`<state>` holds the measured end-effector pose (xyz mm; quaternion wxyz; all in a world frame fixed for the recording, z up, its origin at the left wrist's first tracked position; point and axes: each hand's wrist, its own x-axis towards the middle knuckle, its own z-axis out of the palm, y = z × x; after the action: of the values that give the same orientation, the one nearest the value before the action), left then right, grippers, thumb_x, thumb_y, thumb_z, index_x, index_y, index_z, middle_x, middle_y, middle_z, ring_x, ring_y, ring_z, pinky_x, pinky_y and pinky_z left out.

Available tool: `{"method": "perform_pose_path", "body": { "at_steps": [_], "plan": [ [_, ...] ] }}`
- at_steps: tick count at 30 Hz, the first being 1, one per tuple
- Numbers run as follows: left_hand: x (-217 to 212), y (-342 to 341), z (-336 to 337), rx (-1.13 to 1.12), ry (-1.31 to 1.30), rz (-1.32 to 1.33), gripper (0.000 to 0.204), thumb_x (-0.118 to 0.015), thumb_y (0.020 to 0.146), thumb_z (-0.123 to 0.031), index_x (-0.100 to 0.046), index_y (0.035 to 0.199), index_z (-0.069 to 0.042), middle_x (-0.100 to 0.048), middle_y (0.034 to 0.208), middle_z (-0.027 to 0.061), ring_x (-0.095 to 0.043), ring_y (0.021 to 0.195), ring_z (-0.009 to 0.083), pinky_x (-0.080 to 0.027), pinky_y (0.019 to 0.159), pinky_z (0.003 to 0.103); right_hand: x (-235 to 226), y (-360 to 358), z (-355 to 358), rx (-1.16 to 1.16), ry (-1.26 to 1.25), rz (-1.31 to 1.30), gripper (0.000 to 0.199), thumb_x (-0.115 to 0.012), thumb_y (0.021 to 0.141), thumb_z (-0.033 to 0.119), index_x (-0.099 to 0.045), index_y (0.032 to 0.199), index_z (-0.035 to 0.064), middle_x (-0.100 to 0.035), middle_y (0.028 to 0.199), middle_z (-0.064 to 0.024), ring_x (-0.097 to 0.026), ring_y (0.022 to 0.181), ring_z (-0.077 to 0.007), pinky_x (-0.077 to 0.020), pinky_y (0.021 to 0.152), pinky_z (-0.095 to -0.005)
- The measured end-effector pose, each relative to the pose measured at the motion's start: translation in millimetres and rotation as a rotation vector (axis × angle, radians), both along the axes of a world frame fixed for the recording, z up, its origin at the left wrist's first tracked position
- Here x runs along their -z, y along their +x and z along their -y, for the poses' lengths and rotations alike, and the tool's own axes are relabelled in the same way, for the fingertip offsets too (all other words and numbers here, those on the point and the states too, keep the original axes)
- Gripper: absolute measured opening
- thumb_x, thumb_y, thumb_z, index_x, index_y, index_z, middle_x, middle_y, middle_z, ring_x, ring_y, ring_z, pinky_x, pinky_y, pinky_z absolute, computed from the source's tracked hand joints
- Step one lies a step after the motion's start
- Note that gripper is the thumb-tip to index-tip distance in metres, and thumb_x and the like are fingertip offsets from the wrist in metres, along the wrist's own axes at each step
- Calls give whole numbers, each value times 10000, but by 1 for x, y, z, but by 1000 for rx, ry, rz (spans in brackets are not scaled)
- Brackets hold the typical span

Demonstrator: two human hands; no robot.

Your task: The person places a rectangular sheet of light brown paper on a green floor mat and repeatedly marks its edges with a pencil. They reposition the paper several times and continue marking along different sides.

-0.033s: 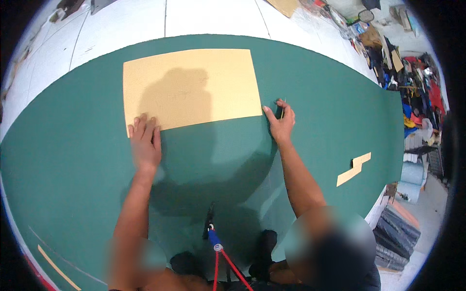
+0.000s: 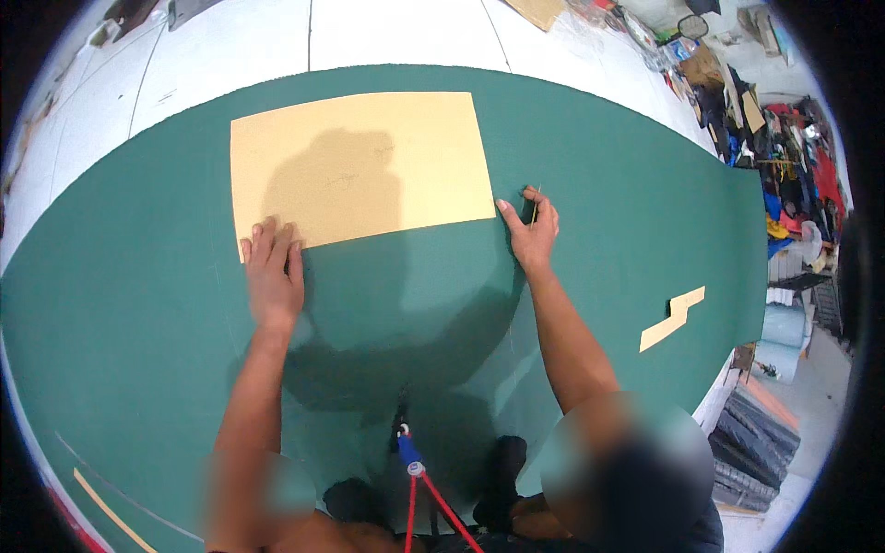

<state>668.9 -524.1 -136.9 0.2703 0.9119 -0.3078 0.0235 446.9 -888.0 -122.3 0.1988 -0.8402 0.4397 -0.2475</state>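
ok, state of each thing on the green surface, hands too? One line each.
Left hand: open, fingers on the tan sheet's near-left corner.
Right hand: curled, thumb at the near-right corner; contact unclear.
Thin stick: held in the right hand's fingers.
Tan sheet: flat, uncreased as far as visible.
Zigzag tan piece: lying loose, apart from the sheet.
Narrow tan strip: lying loose, lower left.

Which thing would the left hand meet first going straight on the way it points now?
Likely the tan sheet: the left hand overlaps its near left corner and points across it, though contact is hard to judge. Past its far edge lies green surface.
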Motion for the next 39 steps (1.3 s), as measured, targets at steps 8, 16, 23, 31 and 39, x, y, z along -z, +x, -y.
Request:
{"method": "perform_pose_path", "body": {
  "at_steps": [8,16,23,31,39],
  "plan": [
    [-5,0,4,4,-27,23,309,-622,1020,-202,-703,1292,-78,-571,1478,181,-478,1419,412,-291,1242,521,-3,0,-3,-23,-69,-38,659,-883,755,511,-657,1213,95,-649,1364,-109,-517,1309,-321,-329,1132,-498],
    [-13,-2,6,-3,-21,35,306,-651,990,-196,-701,1264,-69,-589,1447,187,-498,1398,413,-308,1231,532,5,-1,1,-32,-117,-28,638,-880,754,506,-661,1214,121,-655,1358,-84,-523,1302,-318,-329,1121,-507],
    [-16,2,7,18,-17,65,338,-698,943,-240,-672,1237,-75,-529,1473,224,-459,1397,465,-330,1190,573,-3,4,-2,-19,-107,-66,658,-887,774,430,-636,1270,79,-638,1368,-112,-543,1292,-327,-380,1115,-496],
    [-20,-2,9,-40,19,47,383,-701,930,-305,-683,1249,-94,-477,1524,235,-430,1411,476,-335,1182,573,2,45,1,20,60,460,419,-621,1047,289,-590,1355,7,-650,1305,-145,-594,1256,-267,-486,1051,-406],
    [-18,-3,10,-49,-65,33,347,-718,916,-299,-705,1205,-107,-523,1480,244,-482,1360,495,-381,1150,580,-39,262,-109,-458,556,283,439,-513,1097,394,-702,1288,47,-702,1072,-87,-643,952,-161,-529,885,-330]
  ]
}}
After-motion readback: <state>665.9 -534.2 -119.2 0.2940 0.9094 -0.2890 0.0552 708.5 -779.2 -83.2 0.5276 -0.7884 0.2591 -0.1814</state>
